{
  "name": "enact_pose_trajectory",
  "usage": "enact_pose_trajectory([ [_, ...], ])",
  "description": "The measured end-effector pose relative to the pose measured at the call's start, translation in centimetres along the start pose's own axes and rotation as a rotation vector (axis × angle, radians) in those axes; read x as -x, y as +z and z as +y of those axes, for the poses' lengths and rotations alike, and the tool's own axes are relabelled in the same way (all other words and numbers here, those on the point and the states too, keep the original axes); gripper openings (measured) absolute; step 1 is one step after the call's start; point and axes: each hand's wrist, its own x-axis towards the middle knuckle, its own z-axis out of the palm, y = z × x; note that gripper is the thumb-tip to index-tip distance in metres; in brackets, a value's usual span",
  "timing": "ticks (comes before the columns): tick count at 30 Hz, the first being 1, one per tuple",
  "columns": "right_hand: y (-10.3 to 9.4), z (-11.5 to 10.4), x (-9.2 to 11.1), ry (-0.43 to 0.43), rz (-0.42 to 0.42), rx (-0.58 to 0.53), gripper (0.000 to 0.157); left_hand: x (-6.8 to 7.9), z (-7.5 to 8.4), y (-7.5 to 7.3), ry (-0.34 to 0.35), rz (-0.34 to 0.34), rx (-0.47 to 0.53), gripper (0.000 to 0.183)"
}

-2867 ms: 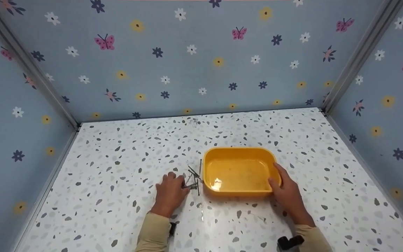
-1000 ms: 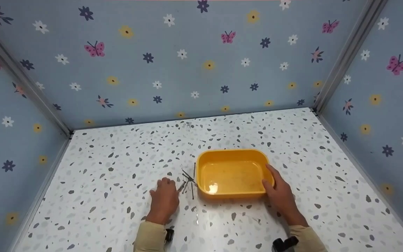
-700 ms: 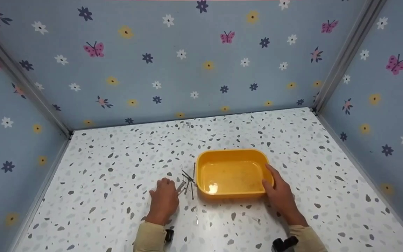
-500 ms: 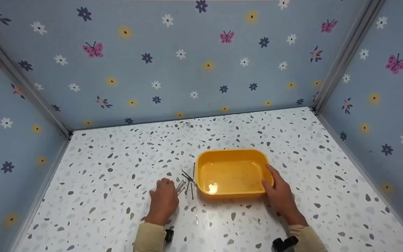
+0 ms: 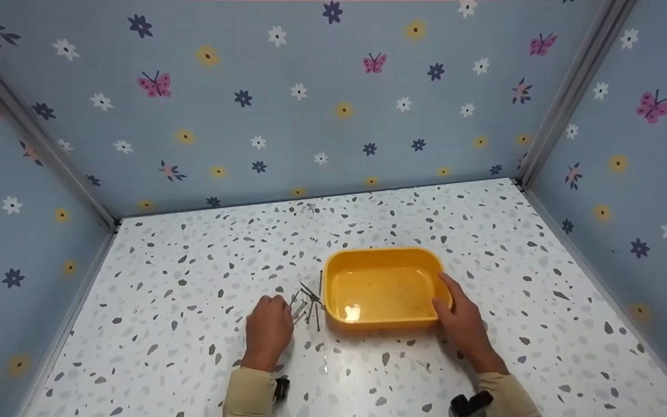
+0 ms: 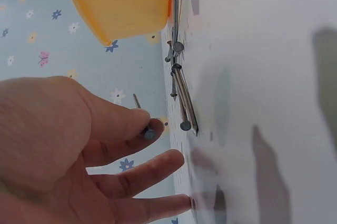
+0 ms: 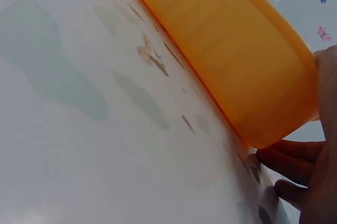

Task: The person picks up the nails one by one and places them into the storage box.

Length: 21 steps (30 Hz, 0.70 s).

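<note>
Between thumb and forefinger my left hand (image 5: 270, 328) pinches a nail (image 6: 142, 118), its head toward the wrist camera; the other fingers are spread, low over the table. Several more nails (image 5: 313, 298) lie in a loose pile between this hand and a yellow plastic tub (image 5: 388, 289). The left wrist view shows their round heads and shanks (image 6: 181, 90) close up. My right hand (image 5: 466, 324) grips the tub's right end, thumb over the rim and fingers along the outside wall. Nothing shows inside the tub.
The speckled white table (image 5: 194, 278) is enclosed by blue flowered panels (image 5: 310, 75) at the back and both sides. Grey metal posts (image 5: 571, 92) stand in the corners. Each wrist carries a black camera mount (image 5: 471, 402).
My left hand has drawn back leftward from the pile and now has a nail lifted between thumb and forefinger. The pile has spread a little. The right hand keeps its hold on the tub.
</note>
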Motion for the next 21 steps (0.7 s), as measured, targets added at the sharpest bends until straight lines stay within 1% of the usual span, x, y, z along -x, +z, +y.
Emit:
enact_pose_trajectory([
  [4,0.0,-0.2,0.0,0.005,-0.007,-0.004,0.057,-0.2,0.0,0.0,-0.002,0.062,-0.026,0.010],
  [8,-0.1,-0.2,0.0,0.014,-0.008,-0.002,0.057,-0.6,0.0,0.0,0.029,0.150,-0.027,0.009],
  [10,-0.2,-0.2,0.0,0.012,-0.005,-0.005,0.057,-0.8,0.1,0.0,0.040,0.181,-0.017,0.009],
  [12,-0.2,-0.2,0.0,0.011,-0.005,-0.007,0.057,-0.9,0.3,0.1,0.041,0.193,-0.007,0.008],
  [15,-0.1,-0.3,0.0,0.012,-0.004,-0.010,0.057,-1.0,0.7,0.2,0.020,0.192,0.004,0.008],
  [21,0.0,-0.2,0.0,0.002,0.004,-0.010,0.056,-1.2,1.6,0.1,-0.048,0.154,0.036,0.009],
])
